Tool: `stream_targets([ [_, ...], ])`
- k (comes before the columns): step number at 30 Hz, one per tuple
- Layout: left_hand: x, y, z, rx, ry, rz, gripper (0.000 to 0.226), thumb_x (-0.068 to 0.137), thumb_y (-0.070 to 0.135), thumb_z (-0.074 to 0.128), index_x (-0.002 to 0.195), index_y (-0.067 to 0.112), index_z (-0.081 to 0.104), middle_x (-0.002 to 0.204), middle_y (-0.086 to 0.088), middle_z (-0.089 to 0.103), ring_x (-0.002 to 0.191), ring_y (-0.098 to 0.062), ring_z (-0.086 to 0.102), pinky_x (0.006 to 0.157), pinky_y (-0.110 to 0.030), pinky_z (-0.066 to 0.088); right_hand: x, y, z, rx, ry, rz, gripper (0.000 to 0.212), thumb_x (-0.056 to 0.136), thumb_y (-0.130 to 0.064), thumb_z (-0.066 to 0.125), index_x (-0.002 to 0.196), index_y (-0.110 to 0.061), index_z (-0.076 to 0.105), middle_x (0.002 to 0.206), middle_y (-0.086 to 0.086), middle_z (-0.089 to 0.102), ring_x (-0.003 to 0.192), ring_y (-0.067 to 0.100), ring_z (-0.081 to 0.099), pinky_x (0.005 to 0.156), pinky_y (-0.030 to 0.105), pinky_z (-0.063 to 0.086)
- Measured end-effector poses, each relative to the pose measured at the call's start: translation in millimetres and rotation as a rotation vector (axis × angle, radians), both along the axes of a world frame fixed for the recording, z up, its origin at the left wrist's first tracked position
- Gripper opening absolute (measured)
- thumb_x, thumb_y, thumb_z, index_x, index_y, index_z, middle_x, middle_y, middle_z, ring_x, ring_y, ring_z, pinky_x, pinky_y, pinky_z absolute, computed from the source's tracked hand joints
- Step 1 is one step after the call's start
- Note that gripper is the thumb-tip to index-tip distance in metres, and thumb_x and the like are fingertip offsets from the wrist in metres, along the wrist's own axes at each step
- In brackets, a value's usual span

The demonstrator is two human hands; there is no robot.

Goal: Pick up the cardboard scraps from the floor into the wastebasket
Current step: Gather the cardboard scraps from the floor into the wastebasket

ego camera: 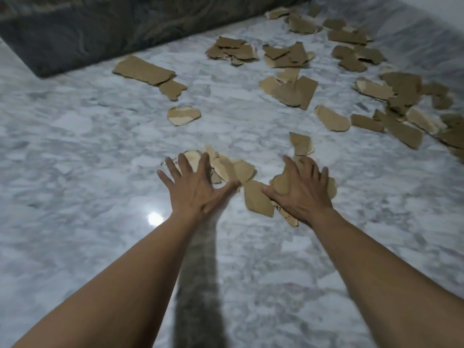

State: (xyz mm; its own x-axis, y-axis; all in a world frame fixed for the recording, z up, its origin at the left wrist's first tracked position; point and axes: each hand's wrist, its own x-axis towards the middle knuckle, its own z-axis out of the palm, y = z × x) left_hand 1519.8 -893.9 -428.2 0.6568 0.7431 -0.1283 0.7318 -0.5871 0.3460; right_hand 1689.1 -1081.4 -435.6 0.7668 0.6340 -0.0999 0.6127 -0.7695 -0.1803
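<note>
Torn brown cardboard scraps lie scattered over a grey-white marble floor. My left hand is spread flat, fingers straight, over a small pile of scraps. My right hand is also spread flat and presses on another cluster of scraps, one of which bears printed digits. A long strip and a rounded piece lie farther left. Several more heaps lie beyond and to the right. No wastebasket is in view.
A dark patterned rug or mattress edge runs along the far left. A pale wall rises at the far right. A lamp's reflection glares on the floor near my left wrist.
</note>
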Motion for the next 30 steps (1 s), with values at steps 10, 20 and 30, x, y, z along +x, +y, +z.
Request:
stream_targets([
  [10,45,61,-6,-0.068,-0.222,-0.063,0.092,0.087,0.044,0.053,0.159,0.036,-0.004,0.166,-0.021,-0.006,0.153,-0.04,-0.004,0.121,-0.059,0.005,-9,45,-6,-0.006,-0.022,0.069,0.122,0.063,-0.104,0.025,0.159,-0.033,-0.006,0.166,0.017,0.007,0.154,0.032,-0.002,0.119,0.062,-0.003],
  [20,76,138,-8,0.022,0.077,-0.19,0.122,0.06,0.106,0.018,0.159,0.039,-0.004,0.167,-0.007,-0.016,0.151,-0.037,-0.021,0.116,-0.064,-0.015,27,92,-10,-0.069,-0.027,0.126,0.124,0.062,-0.104,0.022,0.159,-0.031,0.001,0.169,0.01,-0.003,0.154,0.028,-0.01,0.117,0.065,-0.005],
  [30,40,99,-2,0.039,0.026,-0.247,0.098,0.069,0.096,0.032,0.15,0.041,0.026,0.165,-0.004,0.015,0.153,-0.036,0.0,0.119,-0.064,0.001,32,95,-4,0.037,-0.003,0.079,0.101,0.068,-0.099,0.032,0.149,-0.04,0.026,0.16,0.009,0.017,0.15,0.033,0.01,0.118,0.065,0.006],
])
